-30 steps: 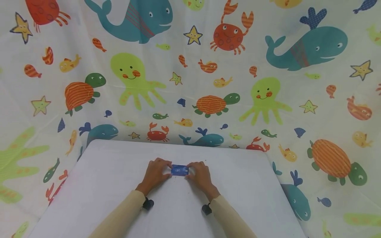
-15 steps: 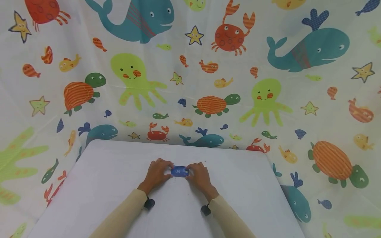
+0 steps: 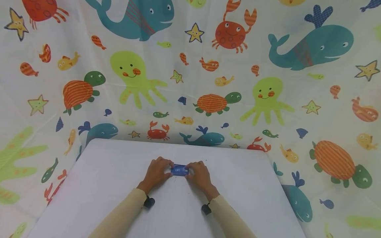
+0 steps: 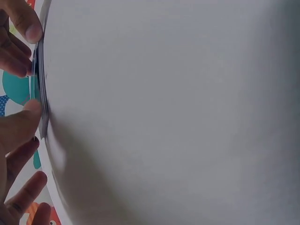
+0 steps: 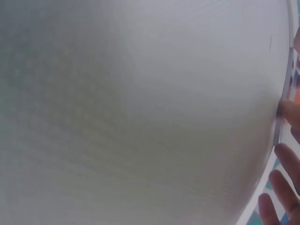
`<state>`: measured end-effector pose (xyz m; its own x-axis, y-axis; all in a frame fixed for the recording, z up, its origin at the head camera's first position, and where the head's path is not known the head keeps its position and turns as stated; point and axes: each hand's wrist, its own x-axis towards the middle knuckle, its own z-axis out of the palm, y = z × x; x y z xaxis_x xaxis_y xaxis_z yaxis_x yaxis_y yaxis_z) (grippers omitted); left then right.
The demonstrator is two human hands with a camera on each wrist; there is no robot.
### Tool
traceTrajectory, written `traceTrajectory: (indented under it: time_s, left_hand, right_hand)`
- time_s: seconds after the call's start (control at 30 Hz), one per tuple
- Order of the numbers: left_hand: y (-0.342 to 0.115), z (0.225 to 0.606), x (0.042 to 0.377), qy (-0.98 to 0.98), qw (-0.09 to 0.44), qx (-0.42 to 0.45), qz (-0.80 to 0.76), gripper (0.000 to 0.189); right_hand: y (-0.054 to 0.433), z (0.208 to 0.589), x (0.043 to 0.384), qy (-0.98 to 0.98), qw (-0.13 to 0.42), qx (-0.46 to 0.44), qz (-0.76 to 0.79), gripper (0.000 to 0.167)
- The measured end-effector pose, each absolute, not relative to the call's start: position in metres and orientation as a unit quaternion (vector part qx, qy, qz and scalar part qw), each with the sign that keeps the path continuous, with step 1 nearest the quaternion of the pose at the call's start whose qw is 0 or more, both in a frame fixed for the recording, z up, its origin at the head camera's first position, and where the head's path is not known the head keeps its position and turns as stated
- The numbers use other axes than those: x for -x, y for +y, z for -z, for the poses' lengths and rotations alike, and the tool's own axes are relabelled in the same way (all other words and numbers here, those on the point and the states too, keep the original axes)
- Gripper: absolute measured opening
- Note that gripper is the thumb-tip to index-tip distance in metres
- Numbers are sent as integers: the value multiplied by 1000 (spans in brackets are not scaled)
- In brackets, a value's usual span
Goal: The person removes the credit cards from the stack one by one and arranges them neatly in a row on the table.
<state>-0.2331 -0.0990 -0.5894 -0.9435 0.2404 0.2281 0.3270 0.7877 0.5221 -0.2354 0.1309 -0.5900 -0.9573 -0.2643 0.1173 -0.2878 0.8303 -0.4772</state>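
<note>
A small blue stack of cards [image 3: 180, 170] with white lettering lies crosswise between both hands, over the middle of the white table. My left hand [image 3: 156, 172] pinches its left end between thumb and fingers. At the opposite end, my right hand [image 3: 198, 175] pinches it the same way. Seen edge-on in the left wrist view, the card stack [image 4: 43, 89] shows several thin layers, with thumb tips pressed to its near side. The right wrist view catches only part of its edge and the fingers [image 5: 283, 187] at the far right.
The white table [image 3: 119, 162] spreads around both hands, its far edge just beyond them. Behind it hangs a white cloth [image 3: 166, 96] printed with sea animals. A small black wrist camera [image 3: 149, 202] is strapped at the left wrist, and another black camera [image 3: 206, 209] at the right.
</note>
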Motion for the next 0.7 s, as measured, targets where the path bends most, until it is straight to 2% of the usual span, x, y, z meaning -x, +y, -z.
traceTrajectory:
  time_s: [0.33, 0.7]
  left_hand:
    - [-97, 587, 235, -941, 81, 152, 290, 27]
    - [-102, 578, 230, -940, 102, 172, 276, 26]
  right_hand:
    - [134, 586, 234, -956, 20, -124, -266, 34]
    - [135, 577, 231, -952, 46, -146, -265, 32]
